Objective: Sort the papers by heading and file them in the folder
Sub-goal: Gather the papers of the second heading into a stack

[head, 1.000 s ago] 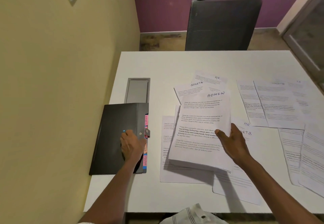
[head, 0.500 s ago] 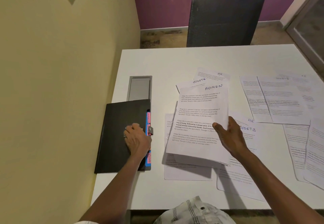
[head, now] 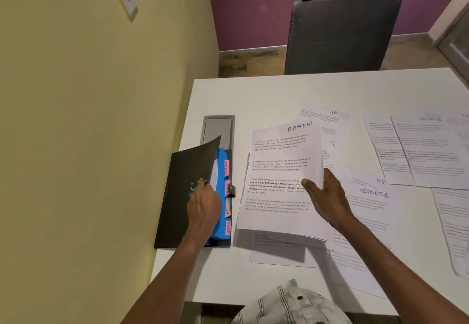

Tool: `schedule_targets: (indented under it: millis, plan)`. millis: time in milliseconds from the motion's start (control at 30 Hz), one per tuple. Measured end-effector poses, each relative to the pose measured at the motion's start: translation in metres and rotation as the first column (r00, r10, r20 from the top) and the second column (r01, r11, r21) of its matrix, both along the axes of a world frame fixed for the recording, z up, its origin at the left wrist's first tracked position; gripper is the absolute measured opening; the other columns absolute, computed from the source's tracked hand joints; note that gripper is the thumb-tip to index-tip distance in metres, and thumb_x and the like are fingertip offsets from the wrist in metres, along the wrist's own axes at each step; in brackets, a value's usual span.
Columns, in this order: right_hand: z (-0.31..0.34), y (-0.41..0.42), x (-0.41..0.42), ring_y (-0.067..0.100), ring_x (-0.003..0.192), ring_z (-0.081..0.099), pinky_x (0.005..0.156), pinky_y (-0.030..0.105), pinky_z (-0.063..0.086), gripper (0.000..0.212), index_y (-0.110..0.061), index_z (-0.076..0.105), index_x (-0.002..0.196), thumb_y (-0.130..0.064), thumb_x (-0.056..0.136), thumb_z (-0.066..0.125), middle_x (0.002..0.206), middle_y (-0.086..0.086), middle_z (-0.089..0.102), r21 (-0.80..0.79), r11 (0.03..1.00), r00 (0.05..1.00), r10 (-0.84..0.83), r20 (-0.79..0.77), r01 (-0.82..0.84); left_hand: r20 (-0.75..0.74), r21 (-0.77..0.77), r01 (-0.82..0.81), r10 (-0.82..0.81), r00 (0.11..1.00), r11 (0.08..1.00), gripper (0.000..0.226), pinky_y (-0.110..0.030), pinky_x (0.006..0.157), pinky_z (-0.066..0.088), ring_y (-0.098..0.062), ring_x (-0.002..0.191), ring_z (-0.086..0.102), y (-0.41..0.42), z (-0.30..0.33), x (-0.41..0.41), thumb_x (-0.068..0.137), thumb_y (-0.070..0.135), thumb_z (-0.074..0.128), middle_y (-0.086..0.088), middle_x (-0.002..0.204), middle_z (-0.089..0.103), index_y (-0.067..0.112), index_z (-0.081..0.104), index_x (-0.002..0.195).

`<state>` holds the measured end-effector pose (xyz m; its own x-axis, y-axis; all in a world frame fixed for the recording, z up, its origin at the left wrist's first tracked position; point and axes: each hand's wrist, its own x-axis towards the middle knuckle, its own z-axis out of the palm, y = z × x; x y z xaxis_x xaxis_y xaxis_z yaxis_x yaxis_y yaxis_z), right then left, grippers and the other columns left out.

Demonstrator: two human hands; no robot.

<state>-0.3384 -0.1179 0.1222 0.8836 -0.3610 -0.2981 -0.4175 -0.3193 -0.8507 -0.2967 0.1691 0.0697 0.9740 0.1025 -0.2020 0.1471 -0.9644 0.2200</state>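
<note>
The left hand (head: 204,203) pinches the black folder's cover (head: 187,184), lifting it off the tabbed blue dividers (head: 223,196); the right hand (head: 327,200) grips the ADMIN stack (head: 281,171) just beside. Filing appears underway: next, locate the matching tab. More papers (head: 418,151) lie spread over the white table (head: 253,90), by a yellow wall (head: 88,120) and a dark chair (head: 342,31).

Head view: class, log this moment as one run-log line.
left hand: lifting black folder cover | right hand: holding ADMIN papers above table | tabs exposed | filing: not yet done
</note>
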Motion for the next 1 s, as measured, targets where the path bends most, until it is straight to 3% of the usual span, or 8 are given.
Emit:
schedule_targets:
  millis: [100,200,300,467,667,767,900,1000]
  plan:
    - [0.000,0.002,0.003,0.009,0.080,0.058,0.057,0.020,0.038,0.031,-0.013,0.054,0.120,-0.025,0.093,0.062,0.106,0.002,0.065,-0.005,1.000,1.000,0.010,0.006,-0.010,0.066,0.006,0.009,-0.009,0.998,1.000,0.051,-0.028,0.089,0.052,-0.025,0.117,0.058,0.002,0.000,-0.005,0.096,0.046,0.054,-0.011,0.148,0.044,0.009,0.048,0.131]
    - [0.000,0.004,0.004,0.013,0.081,0.058,0.057,0.019,0.038,0.032,-0.012,0.054,0.122,-0.025,0.093,0.061,0.106,0.002,0.064,-0.006,1.000,1.000,0.014,0.012,-0.014,0.054,0.136,0.033,-0.041,0.998,0.990,0.080,-0.030,0.096,0.051,-0.028,0.132,0.049,0.003,-0.006,-0.008,0.089,0.058,0.058,-0.011,0.158,0.029,0.009,0.032,0.146]
    - [0.001,0.004,0.003,0.014,0.083,0.058,0.058,0.018,0.038,0.031,-0.014,0.054,0.121,-0.025,0.093,0.061,0.107,0.001,0.065,0.000,1.000,1.000,0.010,0.013,-0.010,0.084,0.228,-0.009,-0.011,0.996,0.974,0.090,-0.030,0.089,0.056,-0.031,0.132,0.048,0.007,-0.013,-0.011,0.085,0.057,0.066,-0.014,0.157,0.026,0.008,0.026,0.148]
    - [0.001,0.005,0.001,0.019,0.090,0.060,0.059,0.019,0.040,0.032,-0.014,0.053,0.122,-0.026,0.093,0.061,0.109,0.001,0.065,0.007,1.000,1.000,0.010,0.013,-0.010,0.106,0.141,-0.015,0.000,0.994,0.990,0.069,-0.021,0.070,0.054,-0.027,0.111,0.061,0.010,-0.012,-0.011,0.091,0.040,0.065,-0.014,0.150,0.038,0.008,0.033,0.142]
    - [0.005,0.016,0.007,0.021,0.091,0.058,0.058,0.018,0.039,0.033,-0.012,0.051,0.123,-0.023,0.093,0.061,0.111,0.004,0.063,0.010,0.999,0.999,0.031,0.041,-0.031,0.102,-0.055,-0.009,0.014,0.995,0.998,0.053,-0.031,0.077,0.060,-0.026,0.106,0.064,0.016,-0.003,-0.014,0.095,0.026,0.062,-0.013,0.148,0.039,0.008,0.040,0.139]
    - [0.007,0.026,0.013,0.020,0.090,0.058,0.057,0.016,0.039,0.033,-0.010,0.050,0.124,-0.020,0.093,0.060,0.114,0.006,0.063,-0.003,0.999,0.998,0.041,0.052,-0.041,0.132,-0.118,-0.026,0.041,0.990,0.993,0.032,-0.030,0.074,0.060,-0.023,0.099,0.067,0.017,0.003,-0.015,0.095,0.024,0.061,-0.011,0.146,0.044,0.007,0.054,0.121]
    - [0.010,0.047,0.025,0.020,0.092,0.057,0.054,0.016,0.042,0.037,-0.008,0.046,0.128,-0.019,0.094,0.057,0.119,0.007,0.060,-0.055,0.989,0.990,0.141,0.007,-0.141,0.181,-0.234,-0.063,0.107,0.978,0.970,0.023,-0.026,0.063,0.059,-0.016,0.078,0.069,0.023,0.004,-0.015,0.092,0.028,0.065,-0.006,0.107,0.063,0.008,0.055,0.093]
    - [0.013,0.064,0.035,0.021,0.094,0.056,0.058,0.021,0.044,0.038,-0.009,0.045,0.128,-0.020,0.094,0.056,0.121,0.008,0.059,-0.092,0.963,0.967,0.248,-0.050,-0.252,0.196,-0.305,-0.116,0.182,0.964,0.945,0.020,-0.006,0.052,0.040,-0.010,0.062,0.062,0.023,0.013,-0.016,0.093,0.024,0.064,0.004,0.083,0.055,0.008,0.054,0.090]
